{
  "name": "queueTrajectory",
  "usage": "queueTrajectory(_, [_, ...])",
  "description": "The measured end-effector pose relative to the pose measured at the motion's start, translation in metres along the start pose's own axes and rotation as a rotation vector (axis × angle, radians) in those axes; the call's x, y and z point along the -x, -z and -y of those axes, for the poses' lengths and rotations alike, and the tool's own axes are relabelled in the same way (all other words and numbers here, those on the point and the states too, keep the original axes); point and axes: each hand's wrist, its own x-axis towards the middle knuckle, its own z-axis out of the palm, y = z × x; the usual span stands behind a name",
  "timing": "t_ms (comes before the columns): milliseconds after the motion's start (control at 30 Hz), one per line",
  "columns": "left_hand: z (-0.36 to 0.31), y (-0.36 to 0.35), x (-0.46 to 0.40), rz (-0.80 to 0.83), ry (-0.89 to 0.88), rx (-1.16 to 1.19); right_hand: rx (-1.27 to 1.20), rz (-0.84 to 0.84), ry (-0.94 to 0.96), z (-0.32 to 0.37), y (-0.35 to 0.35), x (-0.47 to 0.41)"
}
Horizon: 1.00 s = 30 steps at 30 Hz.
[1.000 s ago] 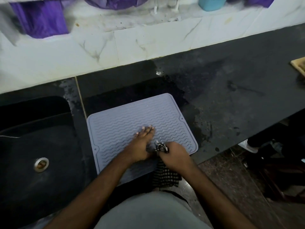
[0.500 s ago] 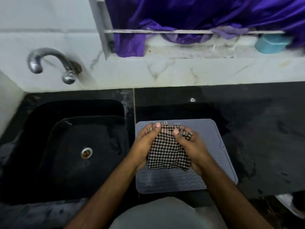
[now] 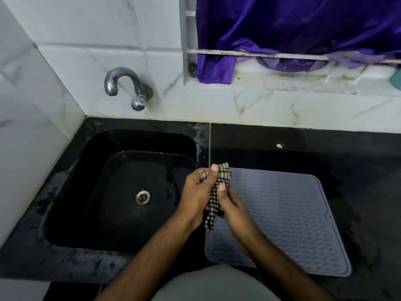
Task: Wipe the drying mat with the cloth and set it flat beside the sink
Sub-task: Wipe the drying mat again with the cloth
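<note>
Two hands are closed on the checked cloth (image 3: 217, 192), held bunched above the counter (image 3: 347, 153) at the mat's sink-side edge: the left hand (image 3: 198, 195) has its fingers curled round the top, the right hand (image 3: 231, 203) pinches lower down. The drying mat (image 3: 282, 218) is already laid flat just beside the sink (image 3: 97, 148); wiping is judged unfinished, as droplets remain

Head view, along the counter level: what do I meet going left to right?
Sink with its drain → left hand → checked cloth, gripped by both hands → right hand → drying mat lying flat → wet black counter.
</note>
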Motion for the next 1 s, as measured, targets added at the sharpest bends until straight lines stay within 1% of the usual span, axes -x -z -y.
queueTrajectory(67, [-0.007, 0.003, -0.001, 0.051, 0.01, 0.036, -0.144, 0.021, 0.018, 0.004, -0.008, -0.004])
queueTrajectory(133, [-0.021, 0.011, -0.005, 0.054, -0.061, -0.007, -0.172, 0.087, 0.027, 0.008, -0.013, -0.005])
queueTrajectory(167, [-0.028, 0.018, -0.008, 0.042, -0.129, -0.089, -0.155, 0.125, 0.027, 0.01, -0.014, -0.005])
queueTrajectory(233, [-0.042, 0.033, -0.013, 0.021, -0.274, -0.35, -0.105, 0.182, 0.008, 0.014, -0.015, -0.004])
queueTrajectory(300, [-0.05, 0.045, -0.014, 0.025, -0.336, -0.568, -0.023, 0.233, -0.029, 0.018, -0.014, -0.005])
queueTrajectory(367, [-0.057, 0.056, -0.009, 0.015, -0.417, -0.684, 0.202, 0.301, -0.015, 0.026, -0.012, -0.009])
queueTrajectory(400, [-0.062, 0.06, -0.006, 0.068, -0.488, -0.709, 0.361, 0.339, 0.017, 0.031, -0.011, -0.012])
queueTrajectory(433, [-0.066, 0.063, -0.004, 0.194, -0.544, -0.739, 0.531, 0.369, 0.06, 0.036, -0.012, -0.015])
queueTrajectory(467, [-0.068, 0.066, -0.003, 0.369, -0.563, -0.811, 0.687, 0.397, 0.105, 0.041, -0.014, -0.019])
queueTrajectory(500, [-0.069, 0.067, -0.002, 0.54, -0.536, -0.945, 0.821, 0.438, 0.146, 0.045, -0.018, -0.022])
queueTrajectory(533, [-0.068, 0.069, -0.003, 0.681, -0.464, -1.096, 0.935, 0.493, 0.179, 0.049, -0.022, -0.024])
queueTrajectory(567, [-0.066, 0.072, -0.005, 0.769, -0.359, -1.228, 1.022, 0.549, 0.186, 0.052, -0.025, -0.026])
queueTrajectory(600, [-0.064, 0.076, -0.006, 0.812, -0.238, -1.292, 1.074, 0.597, 0.164, 0.055, -0.027, -0.028])
queueTrajectory(633, [-0.063, 0.081, -0.008, 0.815, -0.148, -1.308, 1.097, 0.625, 0.127, 0.058, -0.025, -0.03])
queueTrajectory(667, [-0.061, 0.086, -0.008, 0.781, -0.094, -1.29, 1.098, 0.626, 0.091, 0.062, -0.021, -0.033])
queueTrajectory(700, [-0.058, 0.092, -0.007, 0.73, -0.073, -1.258, 1.076, 0.592, 0.065, 0.064, -0.015, -0.035])
queueTrajectory(733, [-0.053, 0.096, -0.006, 0.685, -0.05, -1.177, 1.041, 0.528, 0.055, 0.066, -0.007, -0.037])
queueTrajectory(767, [-0.047, 0.101, -0.003, 0.656, 0.006, -1.026, 0.991, 0.45, 0.055, 0.068, -0.002, -0.039])
queueTrajectory(867, [-0.033, 0.109, 0.014, 0.596, 0.285, -0.461, 0.745, 0.168, 0.119, 0.062, 0.003, -0.042])
queueTrajectory(933, [-0.027, 0.107, 0.027, 0.565, 0.335, -0.181, 0.679, 0.049, 0.186, 0.052, -0.005, -0.038])
queueTrajectory(1000, [-0.02, 0.101, 0.037, 0.536, 0.324, 0.003, 0.572, -0.029, 0.204, 0.04, -0.016, -0.028])
